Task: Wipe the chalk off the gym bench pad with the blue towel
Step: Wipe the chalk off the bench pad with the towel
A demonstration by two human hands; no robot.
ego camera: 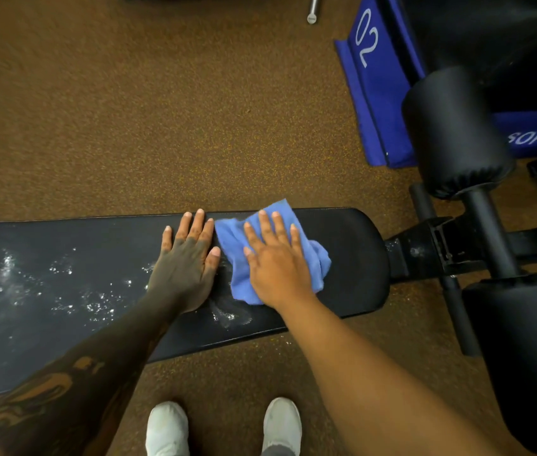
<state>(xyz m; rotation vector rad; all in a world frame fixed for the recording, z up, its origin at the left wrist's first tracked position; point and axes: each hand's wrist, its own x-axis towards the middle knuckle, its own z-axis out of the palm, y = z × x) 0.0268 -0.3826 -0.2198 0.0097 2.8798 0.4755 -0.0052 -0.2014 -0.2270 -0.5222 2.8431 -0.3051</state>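
- White sneakers (166, 426) on brown speckled floor (96, 126), person standing close against the black bench pad (352, 258).
- Chalk (63, 291) mostly left of both hands, plus a smear (231, 312) just below the blue towel (237, 251).
- Left hand (188, 261) flat, fingers spread, bracing on the pad, holding nothing.
- Right hand (277, 261) open, palm pressing the towel down near the pad's right end.
- Best: keep pressure, sweep left in overlapping passes, refold when loaded.
- Roller pads (454, 133) and blue soft box (378, 93) beyond, well apart.
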